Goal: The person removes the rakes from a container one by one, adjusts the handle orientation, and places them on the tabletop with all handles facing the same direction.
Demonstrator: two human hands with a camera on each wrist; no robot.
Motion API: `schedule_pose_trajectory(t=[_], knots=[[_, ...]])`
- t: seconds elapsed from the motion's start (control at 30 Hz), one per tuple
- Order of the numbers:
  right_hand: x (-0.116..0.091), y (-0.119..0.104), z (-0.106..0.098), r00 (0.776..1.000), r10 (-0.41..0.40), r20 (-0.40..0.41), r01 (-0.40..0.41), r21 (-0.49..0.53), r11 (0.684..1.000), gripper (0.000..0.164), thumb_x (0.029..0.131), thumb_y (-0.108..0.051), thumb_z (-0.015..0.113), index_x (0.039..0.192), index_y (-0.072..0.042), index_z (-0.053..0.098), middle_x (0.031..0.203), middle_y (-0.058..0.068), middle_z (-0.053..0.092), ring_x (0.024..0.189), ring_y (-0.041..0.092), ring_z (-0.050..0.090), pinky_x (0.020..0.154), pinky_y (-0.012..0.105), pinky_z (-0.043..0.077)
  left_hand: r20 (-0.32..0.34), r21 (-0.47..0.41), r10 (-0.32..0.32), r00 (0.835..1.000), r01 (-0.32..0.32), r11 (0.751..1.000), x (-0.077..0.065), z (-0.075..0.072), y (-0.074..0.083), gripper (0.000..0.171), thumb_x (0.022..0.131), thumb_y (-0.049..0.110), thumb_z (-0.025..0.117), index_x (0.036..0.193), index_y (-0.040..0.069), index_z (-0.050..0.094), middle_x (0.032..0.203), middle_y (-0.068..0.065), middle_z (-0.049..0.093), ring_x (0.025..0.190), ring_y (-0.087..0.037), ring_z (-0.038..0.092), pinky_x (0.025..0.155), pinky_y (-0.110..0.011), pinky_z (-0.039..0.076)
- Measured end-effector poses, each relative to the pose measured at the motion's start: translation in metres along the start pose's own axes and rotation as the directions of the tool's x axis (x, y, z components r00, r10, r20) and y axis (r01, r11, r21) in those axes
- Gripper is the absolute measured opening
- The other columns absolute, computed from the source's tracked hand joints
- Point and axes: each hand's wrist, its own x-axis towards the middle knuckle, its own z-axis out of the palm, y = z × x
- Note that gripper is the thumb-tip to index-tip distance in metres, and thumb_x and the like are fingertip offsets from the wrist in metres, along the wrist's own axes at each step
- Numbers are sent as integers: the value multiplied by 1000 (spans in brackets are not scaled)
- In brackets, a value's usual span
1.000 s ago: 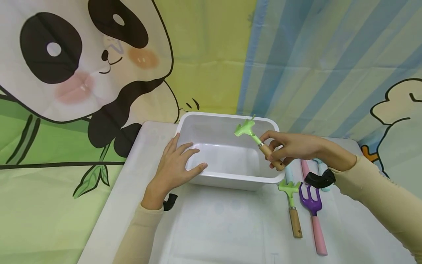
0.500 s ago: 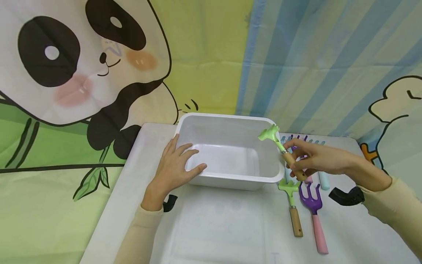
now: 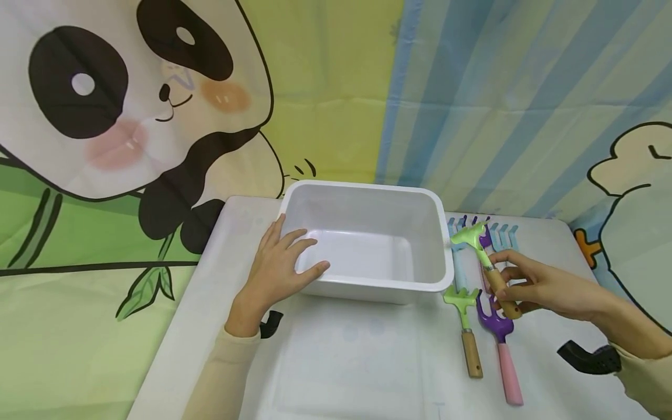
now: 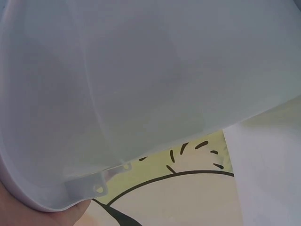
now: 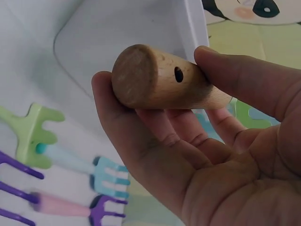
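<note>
My right hand (image 3: 546, 291) pinches the wooden handle of a small green hand rake (image 3: 469, 235), held above the other garden tools to the right of the white bin (image 3: 362, 290). In the right wrist view, the handle's round end (image 5: 134, 77) and its hole show between thumb and fingers. The rake's green head points up and left, away from the bin's interior. My left hand (image 3: 275, 265) rests on the bin's left rim with fingers spread. Only part of that hand shows at the lower left of the left wrist view, beside the rim.
Right of the bin lie another green rake (image 3: 471, 353) with a wooden handle, a purple fork (image 3: 507, 373) with a pink handle, and light blue forks (image 3: 506, 236). A second purple fork (image 5: 101, 209) lies among them. The white table (image 3: 352, 361) meets a printed curtain (image 3: 336, 87) behind.
My right hand has moved right and toward me with the green hand rake, from over the bin to over the tools. The left hand has stayed on the rim.
</note>
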Motion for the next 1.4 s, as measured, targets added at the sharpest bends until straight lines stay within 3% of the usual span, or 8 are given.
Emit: schedule_pose_trajectory(t=[0.3,0.47,0.67,0.77,0.87,1.03,1.23,1.4], knots=[[-31,59,-4,998,-52,-21,54,147,988,49,106,3,39,140,-31,32,112,26,50,98,43,67,83,49,57,-32,0,29,999,-29,1000,-1,2,-1,63,89,69,54,117,16,74,128,-12,65,145,-46,23,118,-54,14],[-47,84,-4,993,37,-112,-19,157,987,50,107,0,41,135,-41,35,111,19,54,101,36,68,82,48,58,-38,-10,33,999,-33,999,-1,2,-1,63,89,69,55,116,15,74,128,-13,65,145,-46,23,119,-54,13],[-62,115,-3,962,198,-187,-154,227,962,47,106,-6,47,128,-45,34,114,18,54,103,36,66,85,53,56,-37,-3,30,999,-30,1000,-1,2,-2,63,89,68,55,116,15,74,128,-12,65,145,-46,23,118,-56,15],[-67,128,-4,940,272,-206,-211,277,937,43,106,-8,50,132,-38,31,117,19,55,105,38,65,88,56,54,-36,-5,31,999,-31,1000,0,2,-2,63,89,68,55,115,14,75,128,-13,65,144,-47,24,117,-57,15],[-70,142,-3,923,318,-218,-240,323,915,44,106,-10,51,139,-22,25,118,21,54,105,40,65,89,57,53,-36,-6,32,999,-33,999,0,1,-1,63,89,67,56,115,14,74,127,-13,65,144,-48,24,117,-57,15],[-73,165,3,892,389,-228,-287,379,880,60,104,-11,54,141,3,9,116,21,56,104,40,66,89,57,53,-42,-14,38,998,-38,999,0,0,-1,61,89,66,57,115,14,74,127,-14,65,144,-48,25,117,-57,15],[-71,187,13,817,507,-275,-382,401,833,76,102,-14,60,144,7,0,115,24,55,99,38,66,87,55,55,-36,-13,33,999,-34,999,-1,0,0,63,89,68,56,115,14,74,128,-13,65,144,-47,24,117,-59,16],[-68,197,20,784,547,-294,-407,422,810,77,102,-12,59,146,6,-1,117,32,48,97,38,66,86,54,55,-29,-1,32,999,-32,999,-1,1,0,62,89,68,56,115,14,74,128,-13,65,145,-47,23,118,-57,14]])
